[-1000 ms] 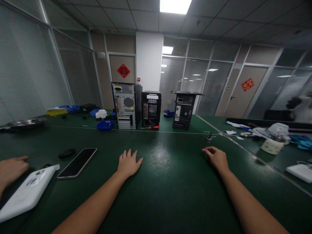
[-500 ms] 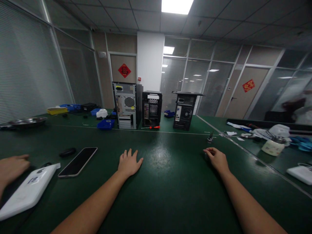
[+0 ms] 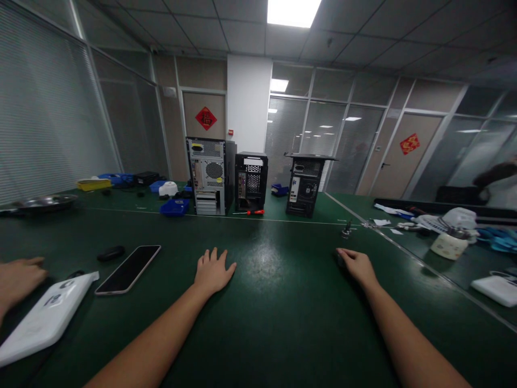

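My left hand [image 3: 213, 271] lies flat on the green tabletop [image 3: 278, 328], fingers spread, holding nothing. On the right, my right hand [image 3: 356, 264] rests on the same surface with its fingers curled together. Something dark may be under its fingertips, but I cannot make it out. Just beyond that hand stands a small metal object [image 3: 346, 230], too small to name. A smartphone [image 3: 129, 269] with a dark screen lies to the left of my left hand.
Three computer cases [image 3: 212, 175] stand across the table, with a red-handled screwdriver [image 3: 255, 212] in front. A blue bin [image 3: 174, 207] is left of them. Another person's hand [image 3: 22, 277] rests by a white device [image 3: 50, 318]. A jar [image 3: 449, 245] stands at right.
The view has shifted very slightly. My right hand's fingers are drawn in a little more; my left hand stays put. A blurred figure at the far right has moved.
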`<state>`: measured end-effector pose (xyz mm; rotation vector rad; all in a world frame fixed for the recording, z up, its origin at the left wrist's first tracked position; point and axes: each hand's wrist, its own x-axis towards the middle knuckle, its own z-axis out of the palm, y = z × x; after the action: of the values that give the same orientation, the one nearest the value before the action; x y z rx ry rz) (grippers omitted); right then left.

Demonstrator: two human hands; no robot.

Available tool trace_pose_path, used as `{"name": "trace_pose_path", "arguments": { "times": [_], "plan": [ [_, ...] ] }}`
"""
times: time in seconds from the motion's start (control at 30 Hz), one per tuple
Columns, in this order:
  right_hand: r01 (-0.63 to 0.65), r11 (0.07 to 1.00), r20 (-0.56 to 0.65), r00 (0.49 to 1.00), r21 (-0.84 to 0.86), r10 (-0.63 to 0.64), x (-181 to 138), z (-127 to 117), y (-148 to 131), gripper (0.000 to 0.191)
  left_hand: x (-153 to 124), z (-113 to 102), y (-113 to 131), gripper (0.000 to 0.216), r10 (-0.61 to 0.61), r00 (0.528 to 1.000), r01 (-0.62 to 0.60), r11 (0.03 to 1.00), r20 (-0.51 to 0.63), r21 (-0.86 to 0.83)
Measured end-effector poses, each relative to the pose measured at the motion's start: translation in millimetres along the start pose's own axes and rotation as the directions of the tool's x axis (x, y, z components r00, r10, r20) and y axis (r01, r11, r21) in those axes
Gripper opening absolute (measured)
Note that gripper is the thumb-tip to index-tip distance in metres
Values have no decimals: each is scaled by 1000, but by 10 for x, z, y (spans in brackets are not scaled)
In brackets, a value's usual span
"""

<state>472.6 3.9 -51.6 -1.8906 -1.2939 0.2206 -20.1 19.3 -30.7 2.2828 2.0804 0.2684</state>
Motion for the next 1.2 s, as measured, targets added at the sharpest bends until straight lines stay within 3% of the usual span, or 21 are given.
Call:
{"name": "trace_pose_path", "arguments": {
  "times": [0.17,0.3,0.47,0.57,0.63,0.73,0.8,0.87,0.97,1.1,1.2],
  "plan": [
    [153,983,83,986,-99,-145,-34,20,16,51,-8,15,6,75,0,1000,0,1000,-12,-3],
    [218,964,173,966,-153,-191,-98,1,-23,50,-15,12,-2,75,4,1000,-4,1000,-14,-3],
    [411,893,179,907,-183,-381,-290,97,-441,46,-11,-19,24,71,36,998,-36,999,-49,12],
    [557,825,231,819,-98,-525,-604,284,-926,46,-81,-58,147,59,163,983,-166,986,-82,-31],
    [656,754,346,714,-30,-608,-891,436,-1262,46,-177,-72,286,52,301,949,-310,945,-92,-105],
    [755,653,467,555,66,-688,-1292,635,-1630,48,-341,-63,520,44,516,848,-531,818,-123,-224],
    [776,620,479,502,120,-720,-1453,723,-1735,58,-415,-52,637,38,629,766,-636,717,-129,-285],
    [766,624,461,501,158,-732,-1510,771,-1747,71,-443,-50,698,33,681,722,-678,660,-125,-323],
    [745,639,438,518,191,-735,-1481,794,-1695,79,-426,-67,701,31,695,708,-691,644,-126,-329],
    [777,599,401,496,191,-771,-1416,792,-1650,67,-399,-106,660,30,672,719,-690,658,-180,-301],
    [764,630,342,559,141,-755,-1366,768,-1626,51,-388,-120,628,22,635,738,-673,676,-228,-298]
  ]
}}
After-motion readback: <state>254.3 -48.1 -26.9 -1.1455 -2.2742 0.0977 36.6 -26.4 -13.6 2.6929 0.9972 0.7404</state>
